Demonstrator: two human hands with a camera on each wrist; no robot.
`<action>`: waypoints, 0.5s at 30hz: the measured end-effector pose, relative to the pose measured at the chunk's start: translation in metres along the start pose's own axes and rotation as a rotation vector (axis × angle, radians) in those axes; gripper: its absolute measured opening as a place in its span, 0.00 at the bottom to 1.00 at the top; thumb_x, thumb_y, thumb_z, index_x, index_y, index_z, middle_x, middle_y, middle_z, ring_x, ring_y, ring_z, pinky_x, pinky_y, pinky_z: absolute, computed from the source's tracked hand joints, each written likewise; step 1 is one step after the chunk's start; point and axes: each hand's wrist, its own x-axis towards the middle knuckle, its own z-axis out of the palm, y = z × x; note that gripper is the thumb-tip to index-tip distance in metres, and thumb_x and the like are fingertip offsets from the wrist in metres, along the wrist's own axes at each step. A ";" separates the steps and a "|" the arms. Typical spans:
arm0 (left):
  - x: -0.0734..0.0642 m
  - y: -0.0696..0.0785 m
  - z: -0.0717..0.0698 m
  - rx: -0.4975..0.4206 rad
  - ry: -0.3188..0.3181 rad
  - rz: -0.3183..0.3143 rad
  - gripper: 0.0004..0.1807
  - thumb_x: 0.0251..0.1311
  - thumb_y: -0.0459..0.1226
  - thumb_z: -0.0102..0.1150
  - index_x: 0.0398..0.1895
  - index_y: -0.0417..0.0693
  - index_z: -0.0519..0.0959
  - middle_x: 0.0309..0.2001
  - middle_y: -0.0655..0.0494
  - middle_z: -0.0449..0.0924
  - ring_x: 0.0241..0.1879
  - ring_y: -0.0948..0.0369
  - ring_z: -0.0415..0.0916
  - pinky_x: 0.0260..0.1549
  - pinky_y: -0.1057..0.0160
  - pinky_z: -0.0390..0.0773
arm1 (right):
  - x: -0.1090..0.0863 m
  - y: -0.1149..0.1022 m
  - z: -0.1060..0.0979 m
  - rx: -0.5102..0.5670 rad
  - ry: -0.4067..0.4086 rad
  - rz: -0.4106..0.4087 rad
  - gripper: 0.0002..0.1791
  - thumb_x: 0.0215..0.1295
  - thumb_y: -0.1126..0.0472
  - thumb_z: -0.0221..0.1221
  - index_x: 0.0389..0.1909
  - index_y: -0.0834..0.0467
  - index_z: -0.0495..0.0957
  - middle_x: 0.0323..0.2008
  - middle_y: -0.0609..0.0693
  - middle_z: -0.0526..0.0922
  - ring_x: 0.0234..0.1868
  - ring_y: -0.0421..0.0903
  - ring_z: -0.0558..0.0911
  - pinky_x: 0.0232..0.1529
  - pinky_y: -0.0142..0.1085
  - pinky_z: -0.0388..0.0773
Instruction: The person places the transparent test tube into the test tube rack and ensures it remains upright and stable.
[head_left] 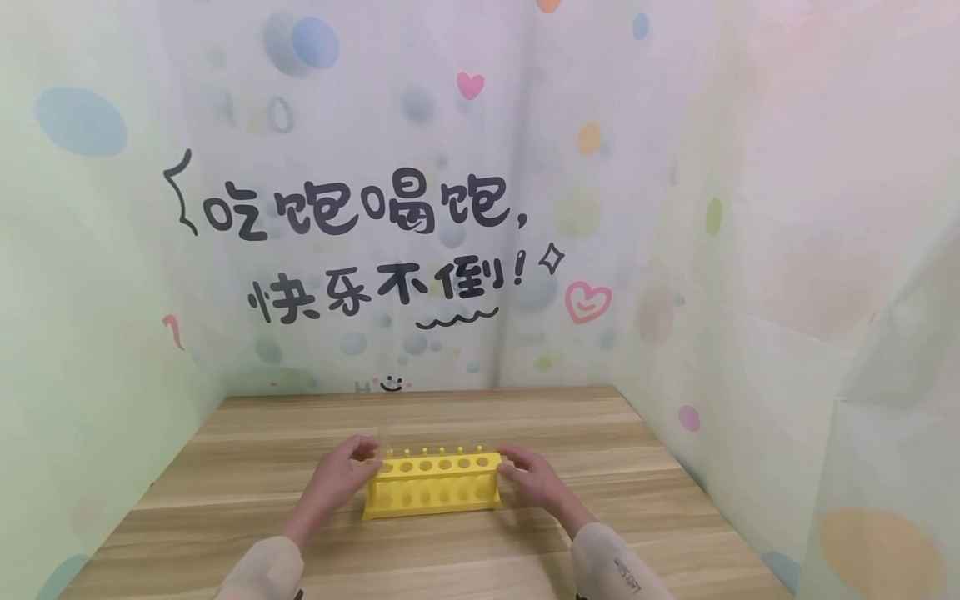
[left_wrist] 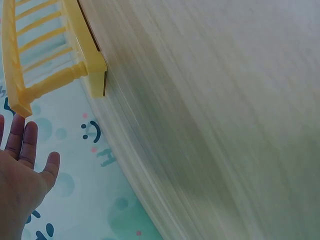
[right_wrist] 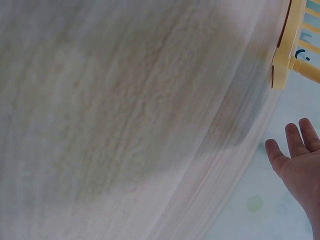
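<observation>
A yellow test tube rack [head_left: 435,505] stands upright on the wooden table, with a row of round holes on top and small pegs along its back. Something clear, like a test tube [head_left: 384,439], rises faintly at the left-end hole. My left hand [head_left: 339,481] is at the rack's left end, fingers extended, fingertips at the upper corner in the left wrist view. At the opposite end, my right hand [head_left: 538,482] has its fingers loosely spread beside the rack. The right wrist view shows this hand [right_wrist: 304,172] with fingers apart, below the rack's end post [right_wrist: 306,70].
The wooden tabletop [head_left: 600,433] has a pale wood grain. Printed curtains [head_left: 420,108] with dots, hearts and dark lettering surround it at the back and both sides. Light sleeves cover both forearms.
</observation>
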 end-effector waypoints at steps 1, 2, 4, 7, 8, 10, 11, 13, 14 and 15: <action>0.000 0.000 -0.001 0.006 -0.002 0.000 0.21 0.69 0.39 0.63 0.61 0.40 0.78 0.56 0.44 0.84 0.59 0.45 0.80 0.58 0.42 0.82 | 0.000 0.000 0.000 -0.011 0.001 -0.001 0.29 0.79 0.50 0.57 0.70 0.65 0.73 0.70 0.68 0.74 0.70 0.73 0.73 0.68 0.68 0.71; 0.000 -0.001 -0.002 0.010 -0.003 -0.003 0.21 0.70 0.39 0.62 0.62 0.40 0.78 0.56 0.43 0.84 0.59 0.44 0.80 0.58 0.42 0.82 | 0.000 -0.001 -0.001 -0.020 0.001 -0.001 0.29 0.79 0.50 0.57 0.70 0.65 0.74 0.70 0.68 0.75 0.70 0.73 0.73 0.68 0.68 0.72; 0.000 -0.001 -0.005 0.022 -0.009 -0.018 0.21 0.71 0.40 0.61 0.63 0.40 0.78 0.57 0.43 0.83 0.59 0.44 0.79 0.57 0.42 0.83 | 0.000 -0.001 -0.002 -0.038 0.004 -0.004 0.29 0.79 0.49 0.56 0.70 0.65 0.74 0.70 0.69 0.75 0.69 0.73 0.73 0.68 0.68 0.72; 0.001 -0.002 -0.010 0.042 -0.017 -0.032 0.23 0.73 0.42 0.58 0.65 0.39 0.76 0.60 0.40 0.81 0.61 0.42 0.78 0.58 0.40 0.82 | 0.001 0.000 -0.005 -0.063 0.016 -0.010 0.28 0.80 0.50 0.55 0.69 0.64 0.75 0.69 0.68 0.76 0.69 0.72 0.75 0.67 0.67 0.72; 0.001 -0.003 -0.012 0.052 -0.018 -0.036 0.23 0.73 0.42 0.57 0.66 0.39 0.76 0.61 0.39 0.80 0.62 0.41 0.77 0.59 0.40 0.81 | 0.001 0.000 -0.007 -0.069 0.021 -0.015 0.27 0.80 0.50 0.54 0.69 0.65 0.75 0.68 0.68 0.77 0.68 0.72 0.75 0.67 0.67 0.73; 0.001 -0.006 -0.017 0.072 -0.021 -0.037 0.25 0.74 0.43 0.57 0.67 0.38 0.74 0.65 0.36 0.78 0.64 0.38 0.76 0.61 0.37 0.79 | 0.001 0.001 -0.009 -0.081 0.033 -0.012 0.27 0.81 0.50 0.53 0.69 0.64 0.75 0.68 0.68 0.77 0.68 0.71 0.76 0.67 0.66 0.73; 0.001 -0.007 -0.019 0.087 -0.020 -0.030 0.26 0.75 0.44 0.56 0.68 0.38 0.73 0.67 0.35 0.76 0.65 0.37 0.75 0.62 0.36 0.78 | 0.001 0.002 -0.011 -0.090 0.040 -0.011 0.27 0.81 0.50 0.53 0.68 0.64 0.75 0.68 0.67 0.78 0.68 0.71 0.76 0.67 0.66 0.73; 0.000 -0.010 -0.024 0.131 -0.016 -0.011 0.27 0.75 0.45 0.56 0.69 0.36 0.72 0.69 0.32 0.73 0.64 0.34 0.75 0.63 0.35 0.77 | 0.001 0.005 -0.013 -0.107 0.057 -0.001 0.27 0.81 0.50 0.53 0.68 0.64 0.76 0.67 0.67 0.78 0.68 0.70 0.76 0.67 0.66 0.73; 0.000 -0.011 -0.027 0.159 -0.010 0.000 0.28 0.76 0.45 0.56 0.69 0.36 0.72 0.70 0.32 0.73 0.63 0.34 0.76 0.63 0.35 0.76 | 0.002 0.007 -0.014 -0.116 0.064 -0.001 0.26 0.81 0.50 0.53 0.68 0.64 0.76 0.67 0.67 0.78 0.67 0.70 0.76 0.66 0.67 0.73; 0.000 -0.012 -0.029 0.184 -0.004 0.010 0.28 0.76 0.46 0.56 0.69 0.35 0.72 0.70 0.31 0.72 0.64 0.33 0.75 0.64 0.34 0.75 | 0.002 0.009 -0.015 -0.119 0.074 0.010 0.26 0.81 0.50 0.53 0.68 0.63 0.76 0.67 0.66 0.78 0.68 0.70 0.76 0.67 0.67 0.73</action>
